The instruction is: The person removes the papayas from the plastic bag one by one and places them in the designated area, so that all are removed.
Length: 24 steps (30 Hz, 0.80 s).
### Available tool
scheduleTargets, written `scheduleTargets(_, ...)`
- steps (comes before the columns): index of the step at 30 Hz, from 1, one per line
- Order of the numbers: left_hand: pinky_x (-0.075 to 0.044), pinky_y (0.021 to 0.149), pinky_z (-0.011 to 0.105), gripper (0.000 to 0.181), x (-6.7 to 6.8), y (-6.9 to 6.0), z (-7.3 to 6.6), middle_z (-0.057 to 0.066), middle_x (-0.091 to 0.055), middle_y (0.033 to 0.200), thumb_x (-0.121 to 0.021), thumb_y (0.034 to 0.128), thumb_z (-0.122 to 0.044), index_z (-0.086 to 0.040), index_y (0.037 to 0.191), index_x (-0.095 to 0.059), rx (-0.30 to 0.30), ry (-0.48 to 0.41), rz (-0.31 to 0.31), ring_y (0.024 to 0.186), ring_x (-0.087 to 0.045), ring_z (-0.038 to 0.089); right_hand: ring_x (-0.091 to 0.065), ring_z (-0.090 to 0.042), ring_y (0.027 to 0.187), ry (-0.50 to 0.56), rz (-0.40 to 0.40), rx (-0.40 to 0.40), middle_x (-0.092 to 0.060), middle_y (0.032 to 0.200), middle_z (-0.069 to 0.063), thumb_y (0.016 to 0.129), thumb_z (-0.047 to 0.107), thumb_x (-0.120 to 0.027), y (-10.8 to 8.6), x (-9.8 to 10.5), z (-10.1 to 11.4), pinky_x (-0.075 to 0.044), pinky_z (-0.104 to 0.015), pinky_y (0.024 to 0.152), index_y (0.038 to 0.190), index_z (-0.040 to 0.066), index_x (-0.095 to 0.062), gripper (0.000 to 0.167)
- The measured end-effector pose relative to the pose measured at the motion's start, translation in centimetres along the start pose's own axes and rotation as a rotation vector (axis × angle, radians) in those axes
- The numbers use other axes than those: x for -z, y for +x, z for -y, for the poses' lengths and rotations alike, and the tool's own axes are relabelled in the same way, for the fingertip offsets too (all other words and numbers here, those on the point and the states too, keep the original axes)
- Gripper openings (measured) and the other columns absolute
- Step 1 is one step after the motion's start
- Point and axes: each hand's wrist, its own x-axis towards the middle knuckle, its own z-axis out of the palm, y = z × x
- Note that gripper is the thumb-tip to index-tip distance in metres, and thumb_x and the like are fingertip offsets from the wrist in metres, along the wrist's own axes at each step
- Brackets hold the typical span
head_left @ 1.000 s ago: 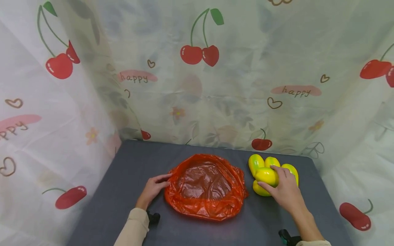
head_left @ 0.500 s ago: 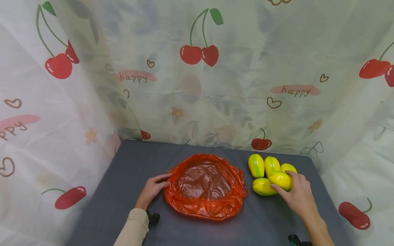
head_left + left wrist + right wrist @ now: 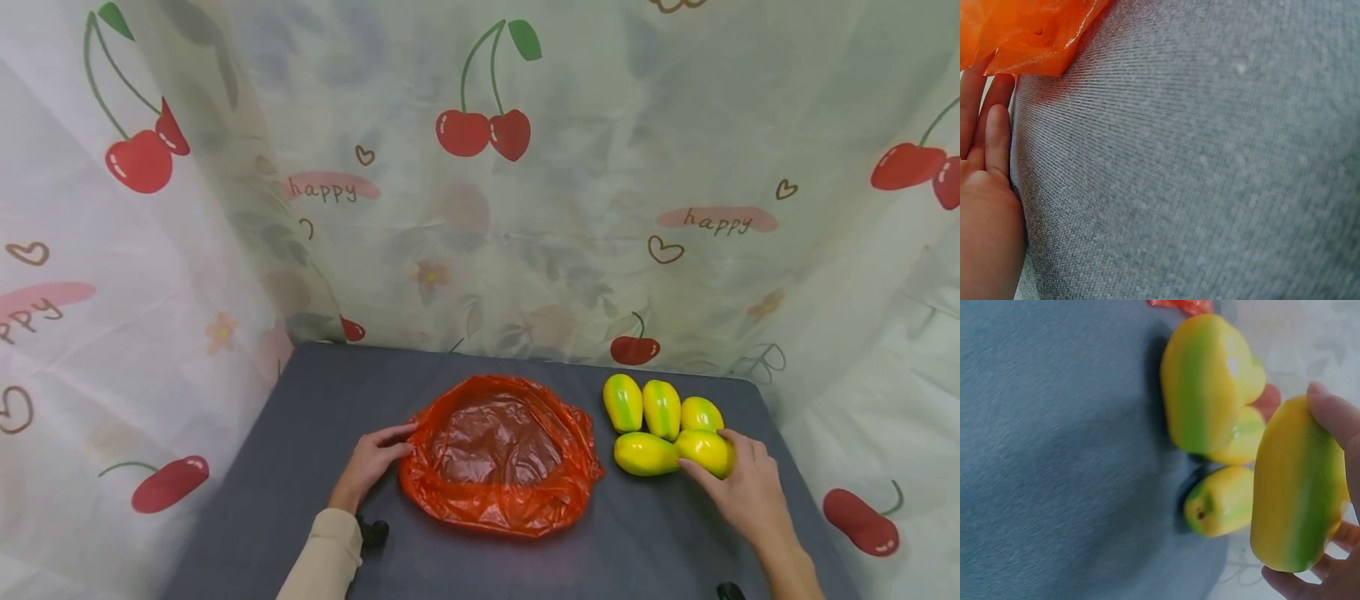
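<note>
In the head view, my right hand (image 3: pixel 746 487) grips a smooth yellow mango (image 3: pixel 705 452) with a green band, thumb on one side and fingers on the other. The right wrist view has this mango (image 3: pixel 1294 487) close up between thumb and fingers. Several similar mangoes lie beside it, among them a front-left mango (image 3: pixel 645 454) and a far-left mango (image 3: pixel 623 403). A red plastic bag (image 3: pixel 498 517) lies with its mouth spread wide, facing up. My left hand (image 3: pixel 367 467) touches the bag's left edge; in the left wrist view its straight fingertips go behind the orange-looking plastic (image 3: pixel 1029 44).
Everything lies on a dark grey cloth-covered table (image 3: pixel 330 392). A pale curtain (image 3: pixel 570 192) printed with cherries and "happy" hangs behind and along both sides. Black wrist straps (image 3: pixel 373 533) show near the hands.
My right hand has carried the mango rightward and down from above the others to the front right of the group. The left hand and the bag have stayed put.
</note>
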Motion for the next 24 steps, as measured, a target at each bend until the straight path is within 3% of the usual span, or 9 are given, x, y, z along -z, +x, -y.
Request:
scheduleTargets(17,-0.038,0.12,0.057,0.036,0.1,0.0,0.0,0.005,-0.063,0.145,-0.075,0.0925,-0.029,-0.027,0.129,-0.072,0.002,-0.005,-0.002,0.144,-0.05,0.031,-0.039,-0.05,0.107,0.01,0.036,-0.097,-0.041,0.127,-0.037,0.085,0.059,-0.075,-1.2,-1.6,-2.5,-0.04,-0.063,0.084,0.141,-0.009,-0.042,0.094)
scheduleTargets(24,-0.037,0.12,0.057,0.036,0.2,-0.1,-0.1,0.006,-0.062,0.146,-0.074,0.0926,-0.03,-0.027,0.129,-0.072,0.011,0.003,0.0,0.144,-0.049,0.032,-0.042,-0.051,0.107,0.023,0.033,-0.092,-0.043,0.126,-0.038,0.085,0.056,-0.076,-1.6,-2.3,-3.1,-0.04,-0.063,0.085,0.139,-0.011,-0.043,0.093)
